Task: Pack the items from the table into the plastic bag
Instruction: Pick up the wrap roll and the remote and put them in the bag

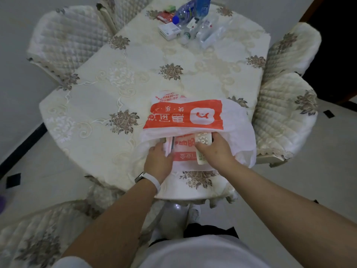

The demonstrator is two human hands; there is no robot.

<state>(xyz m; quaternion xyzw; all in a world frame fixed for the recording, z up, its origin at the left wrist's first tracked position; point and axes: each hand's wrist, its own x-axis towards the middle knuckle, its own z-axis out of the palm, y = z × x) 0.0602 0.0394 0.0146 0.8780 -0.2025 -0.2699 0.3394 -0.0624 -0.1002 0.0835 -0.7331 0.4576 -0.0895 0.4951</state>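
Right fingers: those of the right hand [213, 148] curl around a white remote control [202, 147], thumb on its button face, gripping it so its far end points into the bag mouth; the near end lies under the palm.
Left fingers: those of the left hand [157, 160] pinch a thin, flat pale packet [170, 147] with a dark edge, apparently together with the lower lip of the bag; whether the film itself is caught in the grip cannot be told.
Why held so: one hand seems to steady the opening while the other feeds an item in, since loose film would otherwise collapse shut.
Just beyond the fingertips: the white and red plastic bag [185, 117] lies flat on its side, mouth toward the person, upper layer draped over both fingertips, printed panel facing up.
Under the hands: the table [108, 89], covered in a cream floral cloth, carries the bag near its close edge, within easy reach.
Well past the fingers: at the far end wait a blue-capped water bottle [182, 13], a white box [169, 31], a red pack [165, 16] and clear bottles [202, 30], still unpacked.
Progress: early, judging by that remaining cluster.
Either side: quilted chairs [63, 39] ring the table.
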